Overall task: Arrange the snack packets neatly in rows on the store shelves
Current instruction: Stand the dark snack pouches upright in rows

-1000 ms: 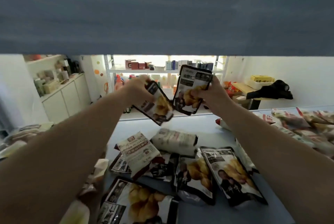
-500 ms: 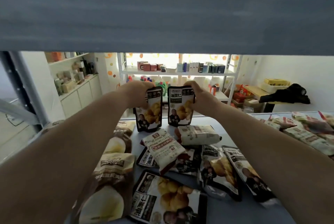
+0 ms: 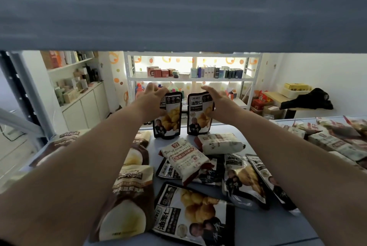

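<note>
Fingers straightened, not curled: left hand lies against the outer edge of the left black packet, right hand against the outer edge of the right black packet. Both packets stand upright, long axes vertical, just beside each other at the far edge of the shelf, each inboard of its hand (loose packets lie flat nearer). Likely next: draw hands outward without toppling.

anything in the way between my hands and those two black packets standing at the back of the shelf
Nothing visible. The left hand touches the left standing packet and the right hand touches the right standing packet. The loose packets lie nearer the camera, in front of both.
</note>
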A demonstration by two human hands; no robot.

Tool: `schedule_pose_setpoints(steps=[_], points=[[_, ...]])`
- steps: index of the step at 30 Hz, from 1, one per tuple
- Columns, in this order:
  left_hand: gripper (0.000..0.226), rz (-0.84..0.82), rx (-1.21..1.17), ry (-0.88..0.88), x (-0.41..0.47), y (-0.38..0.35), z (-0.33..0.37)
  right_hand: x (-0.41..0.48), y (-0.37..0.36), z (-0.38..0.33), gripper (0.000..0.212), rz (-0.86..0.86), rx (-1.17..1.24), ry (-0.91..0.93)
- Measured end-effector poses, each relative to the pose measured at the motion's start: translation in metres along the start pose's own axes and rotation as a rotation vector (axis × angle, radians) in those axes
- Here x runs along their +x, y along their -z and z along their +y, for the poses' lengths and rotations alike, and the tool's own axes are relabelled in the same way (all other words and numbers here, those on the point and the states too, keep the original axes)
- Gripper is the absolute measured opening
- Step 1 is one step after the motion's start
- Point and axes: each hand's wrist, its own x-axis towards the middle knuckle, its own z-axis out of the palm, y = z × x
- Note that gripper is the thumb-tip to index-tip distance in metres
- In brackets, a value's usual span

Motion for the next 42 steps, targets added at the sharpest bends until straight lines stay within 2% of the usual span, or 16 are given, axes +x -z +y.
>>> schedule_pose_setpoints(steps=[2,5,6,8,11,13,17,20,24,29,32,34,36,39,40,42], points=[[0.08,0.063,0.049,-0.011,-0.006,0.003,0.004,-0.007,0.002,0.0,0.083,0.093,0.019,-0.021],[0.072,0.252,0.054,-0.093,-0.026,0.011,0.021,-0.03,0.008,0.002,0.058,0.273,0.03,0.125],[0.065,0.259,0.017,-0.121,-0.036,0.014,0.031,-0.039,0.011,0.005,0.047,0.236,0.048,0.198],[0.064,0.174,0.073,-0.142,-0.053,0.015,0.049,-0.055,0.014,0.011,0.038,-0.021,0.043,0.247],[0.072,0.165,0.188,-0.119,-0.064,0.016,0.054,-0.067,0.013,0.018,0.048,-0.394,-0.099,0.011],[0.073,0.173,0.151,-0.093,-0.061,0.016,0.047,-0.07,0.011,0.02,0.053,-0.412,-0.074,-0.07],[0.084,0.233,0.028,0.039,-0.044,0.014,0.03,-0.071,0.006,0.016,0.051,-0.411,-0.008,-0.067],[0.069,0.21,-0.034,0.134,-0.028,0.016,0.016,-0.07,0.002,0.014,0.06,-0.446,-0.049,-0.044],[0.038,0.151,-0.13,0.015,-0.023,0.017,0.013,-0.067,0.003,0.011,0.055,-0.473,-0.078,-0.023],[0.043,0.099,-0.117,-0.009,-0.026,0.018,0.017,-0.068,0.007,0.006,0.059,-0.52,-0.091,-0.034],[0.057,0.253,-0.017,0.01,-0.041,0.025,0.024,-0.071,0.008,0.003,0.06,-0.499,-0.101,-0.015],[0.054,0.346,-0.045,-0.097,-0.058,0.031,0.042,-0.076,0.009,0.003,0.06,-0.453,-0.093,0.019],[0.059,0.152,-0.144,-0.201,-0.079,0.028,0.063,-0.082,0.014,0.005,0.059,-0.387,-0.032,0.037],[0.079,-0.383,-0.16,-0.11,-0.108,0.011,0.087,-0.091,0.028,0.014,0.061,-0.278,0.046,0.027],[0.079,-0.485,-0.139,-0.074,-0.112,0.005,0.091,-0.093,0.033,0.018,0.062,-0.259,0.063,0.008],[0.077,-0.542,-0.137,-0.032,-0.112,-0.003,0.097,-0.099,0.042,0.026,0.063,-0.242,0.073,-0.031]])
